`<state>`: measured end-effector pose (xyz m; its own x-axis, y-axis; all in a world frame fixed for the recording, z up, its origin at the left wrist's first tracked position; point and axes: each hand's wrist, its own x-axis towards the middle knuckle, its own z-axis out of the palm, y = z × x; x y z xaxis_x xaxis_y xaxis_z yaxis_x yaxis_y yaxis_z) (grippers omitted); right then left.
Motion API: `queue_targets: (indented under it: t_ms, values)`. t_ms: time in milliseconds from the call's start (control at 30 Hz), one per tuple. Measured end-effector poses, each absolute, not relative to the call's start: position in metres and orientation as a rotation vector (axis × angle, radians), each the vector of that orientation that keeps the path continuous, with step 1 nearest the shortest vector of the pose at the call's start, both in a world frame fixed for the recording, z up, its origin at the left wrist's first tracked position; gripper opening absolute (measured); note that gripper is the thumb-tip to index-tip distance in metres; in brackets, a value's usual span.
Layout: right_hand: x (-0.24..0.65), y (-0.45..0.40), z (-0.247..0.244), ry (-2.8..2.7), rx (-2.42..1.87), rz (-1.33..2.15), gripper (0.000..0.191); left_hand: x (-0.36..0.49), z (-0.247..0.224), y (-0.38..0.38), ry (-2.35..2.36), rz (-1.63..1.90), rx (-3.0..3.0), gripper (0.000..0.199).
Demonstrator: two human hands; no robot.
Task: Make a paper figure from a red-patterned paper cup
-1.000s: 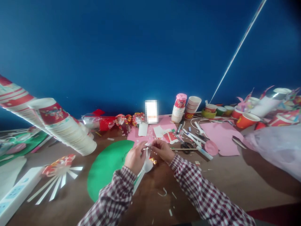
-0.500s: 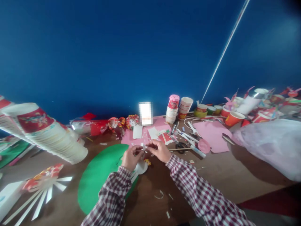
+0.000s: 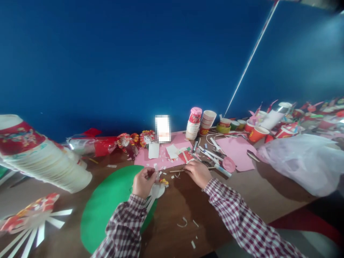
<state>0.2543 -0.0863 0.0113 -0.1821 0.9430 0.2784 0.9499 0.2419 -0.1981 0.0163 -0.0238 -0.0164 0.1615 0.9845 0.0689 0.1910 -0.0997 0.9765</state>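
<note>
My left hand (image 3: 144,181) is closed in a pinch on a small white paper strip (image 3: 156,167), above the right edge of a green paper disc (image 3: 104,208). Just below those fingers lie a round white paper piece with strips (image 3: 158,191) and a small red-and-yellow paper scrap (image 3: 163,182). My right hand (image 3: 198,173) rests low over the table, its bent fingers on a thin wooden stick (image 3: 176,171); the palm hides the stick's middle. Scissors (image 3: 206,164) lie partly hidden behind this hand.
Stacked paper cups (image 3: 48,161) lean at the left, beside a cut cup with splayed strips (image 3: 34,222). More cup stacks (image 3: 193,125) stand along the blue wall. Pens (image 3: 215,157), pink paper (image 3: 236,152) and a plastic bag (image 3: 301,161) occupy the right. Paper scraps dot the table.
My right hand has left the paper strip and moved right and down to the wooden stick. My left hand keeps its pinch on the strip. The view has shifted slightly right.
</note>
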Motion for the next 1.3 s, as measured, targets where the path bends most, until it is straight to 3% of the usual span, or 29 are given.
queue_targets:
  t_ms: [167,333,533,733,967,1300]
  values:
    - [0.251,-0.081,0.019,-2.169,-1.727,-0.038,0.013,0.014,-0.014,-0.027,1.17,1.076,1.386,0.034]
    - [0.231,-0.069,0.04,-2.071,-1.579,0.075,0.038,0.017,-0.012,-0.029,1.148,1.062,1.267,0.036]
    - [0.195,-0.055,0.045,-2.088,-1.381,0.275,0.022,0.018,-0.009,-0.028,1.13,1.029,1.23,0.032]
    - [0.197,-0.055,0.035,-2.114,-1.421,0.269,0.019,0.017,-0.012,-0.027,1.089,1.027,1.143,0.041]
    - [0.199,-0.058,0.029,-2.094,-1.408,0.263,0.026,0.018,-0.01,-0.028,1.118,0.967,1.246,0.038]
    - [0.194,-0.056,0.021,-2.035,-1.383,0.241,0.019,0.021,-0.013,-0.029,1.173,0.933,1.276,0.04]
